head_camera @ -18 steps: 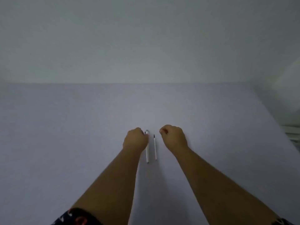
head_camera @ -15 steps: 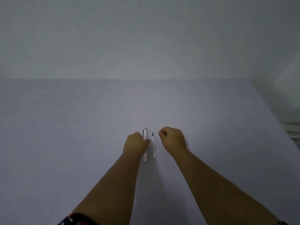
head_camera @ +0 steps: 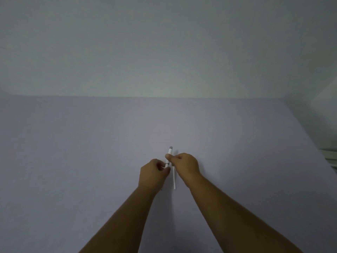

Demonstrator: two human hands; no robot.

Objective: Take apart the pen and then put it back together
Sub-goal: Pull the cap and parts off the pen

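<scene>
A white pen barrel [head_camera: 169, 154] with a grey end points away from me, lifted a little above the pale purple table [head_camera: 73, 161]. My left hand [head_camera: 152, 173] grips its near part. My right hand [head_camera: 186, 164] pinches the barrel's middle from the right with thumb and forefinger. The thin white refill [head_camera: 174, 178] lies on the table between my wrists, lengthwise, its far end hidden behind my right hand.
A plain pale wall [head_camera: 164, 52] rises behind the table's far edge. The table's right edge runs diagonally at the right, with a white slatted object [head_camera: 331, 156] beyond it.
My left hand has picked the barrel up off the table. My right hand has moved left and taken hold of the barrel. The refill has stayed on the table.
</scene>
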